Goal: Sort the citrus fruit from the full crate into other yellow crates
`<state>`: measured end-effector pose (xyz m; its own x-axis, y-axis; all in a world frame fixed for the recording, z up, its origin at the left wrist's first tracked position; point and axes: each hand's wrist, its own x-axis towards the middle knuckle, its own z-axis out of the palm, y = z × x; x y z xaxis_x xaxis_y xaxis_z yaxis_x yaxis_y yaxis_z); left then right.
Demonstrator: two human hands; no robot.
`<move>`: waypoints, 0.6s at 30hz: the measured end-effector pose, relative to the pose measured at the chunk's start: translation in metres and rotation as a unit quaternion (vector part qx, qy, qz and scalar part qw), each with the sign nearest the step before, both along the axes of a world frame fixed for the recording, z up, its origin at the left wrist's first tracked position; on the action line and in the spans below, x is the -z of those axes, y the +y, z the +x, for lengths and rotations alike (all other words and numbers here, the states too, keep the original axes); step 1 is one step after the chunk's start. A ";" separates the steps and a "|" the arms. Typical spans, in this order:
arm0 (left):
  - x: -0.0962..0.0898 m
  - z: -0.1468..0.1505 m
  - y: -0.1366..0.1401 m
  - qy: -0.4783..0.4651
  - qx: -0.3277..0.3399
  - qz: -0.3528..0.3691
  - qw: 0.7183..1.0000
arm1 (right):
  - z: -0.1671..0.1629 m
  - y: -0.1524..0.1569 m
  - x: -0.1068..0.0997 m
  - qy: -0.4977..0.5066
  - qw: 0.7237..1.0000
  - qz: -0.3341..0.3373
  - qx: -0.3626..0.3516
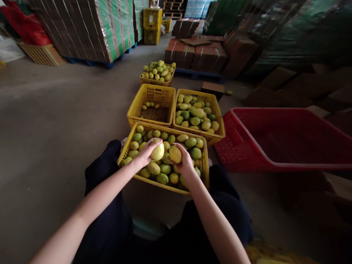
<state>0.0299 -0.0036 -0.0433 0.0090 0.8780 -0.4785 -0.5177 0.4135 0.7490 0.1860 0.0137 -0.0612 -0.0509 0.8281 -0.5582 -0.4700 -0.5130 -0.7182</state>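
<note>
My left hand [145, 154] is closed around a pale yellow lemon [157, 151], which faces up and to the right. Beside it, my right hand [184, 160] grips a second yellow lemon [175, 154]. Both lemons are held just above a yellow plastic crate [165, 187] between my knees. Many yellow and green lemons [153, 168] fill that crate, and my hands and forearms hide some of them. The undersides of the two held lemons are partly out of sight.
Behind stand a yellow crate [132, 108] with a few lemons at its bottom and a fuller crate [218, 132] to its right. Farther back is a heaped crate [156, 83]. A large red basket [236, 146] lies at right. Bundled cardboard [180, 53] and wrapped pallets [118, 29] surround the floor.
</note>
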 end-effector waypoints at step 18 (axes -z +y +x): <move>-0.004 -0.011 0.011 -0.155 -0.042 -0.190 0.969 | -0.006 0.008 0.024 0.029 0.996 -0.081 -0.030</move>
